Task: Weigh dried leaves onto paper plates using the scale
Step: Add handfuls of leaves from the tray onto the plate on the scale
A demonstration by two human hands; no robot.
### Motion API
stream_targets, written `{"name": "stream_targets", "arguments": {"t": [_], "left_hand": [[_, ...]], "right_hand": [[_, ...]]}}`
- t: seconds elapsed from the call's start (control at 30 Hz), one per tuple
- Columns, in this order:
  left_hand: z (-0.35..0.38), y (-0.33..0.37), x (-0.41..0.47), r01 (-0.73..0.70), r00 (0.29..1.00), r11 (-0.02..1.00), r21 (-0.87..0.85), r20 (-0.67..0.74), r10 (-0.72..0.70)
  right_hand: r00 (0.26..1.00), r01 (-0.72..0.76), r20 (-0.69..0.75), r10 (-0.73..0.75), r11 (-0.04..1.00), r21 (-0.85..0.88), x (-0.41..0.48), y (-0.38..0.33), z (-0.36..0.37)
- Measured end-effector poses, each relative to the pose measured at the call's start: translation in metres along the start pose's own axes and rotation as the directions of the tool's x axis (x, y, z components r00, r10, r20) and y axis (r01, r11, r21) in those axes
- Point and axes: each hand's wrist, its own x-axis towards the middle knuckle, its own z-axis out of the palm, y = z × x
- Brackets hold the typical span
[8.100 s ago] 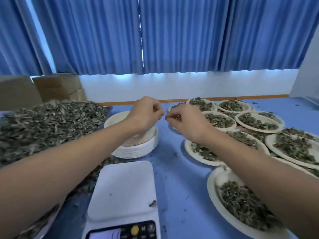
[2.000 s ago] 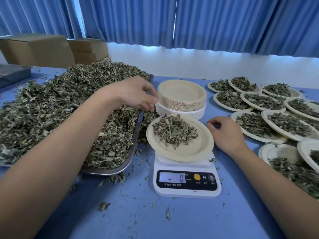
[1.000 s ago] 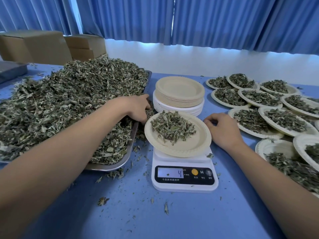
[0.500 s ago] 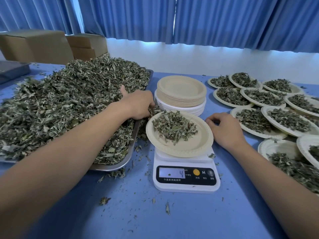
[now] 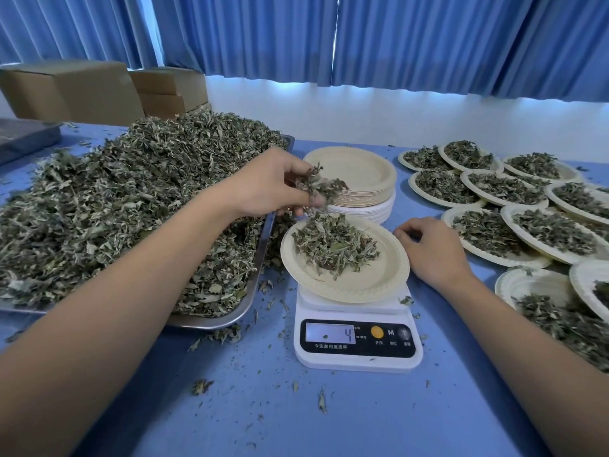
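A white digital scale point(image 5: 357, 344) stands on the blue table, its display reading 4. On it sits a paper plate point(image 5: 362, 282) with a small heap of dried leaves point(image 5: 333, 242). My left hand point(image 5: 273, 186) hovers over the plate's far left edge and pinches a tuft of dried leaves point(image 5: 321, 186). My right hand point(image 5: 435, 252) rests on the table just right of the plate, fingers loosely curled, holding nothing. A big pile of dried leaves point(image 5: 115, 206) fills a metal tray point(image 5: 253, 285) at the left.
A stack of empty paper plates point(image 5: 356, 173) stands behind the scale. Several filled plates point(image 5: 507, 189) crowd the right side. Cardboard boxes point(image 5: 82, 90) sit at the back left. Loose leaf crumbs dot the table in front of the scale.
My left hand has lifted out of the tray pile with a tuft of leaves and moved right, over the plate's edge. The right hand and the scale reading are unchanged.
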Motion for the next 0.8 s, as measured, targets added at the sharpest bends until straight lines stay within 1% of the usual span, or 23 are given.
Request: {"name": "stream_targets", "arguments": {"t": [0.07, 0.1, 0.17, 0.23, 0.27, 0.3, 0.37, 0.43, 0.5, 0.57, 0.63, 0.8], "left_hand": [[-0.005, 0.007, -0.004, 0.005, 0.982, 0.998, -0.058, 0.188, 0.006], [-0.009, 0.009, -0.006, 0.006, 0.967, 0.997, -0.073, 0.255, 0.013], [-0.018, 0.012, -0.009, 0.003, 0.955, 0.993, -0.122, 0.294, 0.034], [-0.029, 0.012, -0.011, 0.004, 0.967, 0.992, -0.128, 0.252, 0.029], [-0.033, 0.011, -0.011, 0.009, 0.978, 0.996, -0.090, 0.207, 0.010], [-0.036, 0.007, -0.009, 0.026, 0.988, 1.000, -0.015, 0.153, -0.023], [-0.040, -0.004, -0.005, 0.115, 0.990, 0.970, 0.215, 0.058, -0.130], [-0.039, -0.017, -0.001, 0.240, 0.963, 0.862, 0.446, 0.006, -0.270], [-0.033, -0.028, -0.001, 0.340, 0.912, 0.745, 0.574, -0.009, -0.409], [-0.027, -0.033, -0.001, 0.359, 0.867, 0.651, 0.669, 0.020, -0.498], [-0.025, -0.035, -0.003, 0.350, 0.854, 0.608, 0.712, 0.024, -0.520], [-0.024, -0.030, -0.001, 0.374, 0.890, 0.648, 0.664, -0.061, -0.451]], "right_hand": [[1.000, 0.003, 0.000, -0.003, 1.000, -0.004, 0.000, 0.000, 0.001], [1.000, 0.004, 0.001, -0.004, 1.000, -0.004, 0.000, 0.000, 0.000], [1.000, 0.004, 0.002, -0.004, 1.000, 0.003, 0.000, 0.001, 0.000], [1.000, 0.003, 0.001, -0.003, 1.000, 0.004, -0.001, 0.000, -0.001], [1.000, 0.003, 0.000, -0.003, 1.000, 0.002, -0.001, 0.000, -0.001], [1.000, 0.003, 0.000, -0.003, 1.000, 0.000, -0.001, -0.001, 0.000], [1.000, 0.001, 0.001, -0.001, 1.000, -0.004, -0.002, -0.002, -0.001], [1.000, -0.003, 0.001, 0.003, 1.000, -0.005, -0.002, -0.003, -0.001], [1.000, 0.000, 0.001, 0.000, 1.000, -0.011, -0.002, -0.003, -0.002], [1.000, 0.003, -0.002, -0.003, 1.000, -0.013, -0.002, -0.003, -0.002], [1.000, 0.002, 0.000, -0.002, 1.000, -0.016, -0.002, -0.003, -0.001], [1.000, -0.003, -0.006, 0.003, 1.000, -0.006, -0.001, -0.001, 0.000]]}}
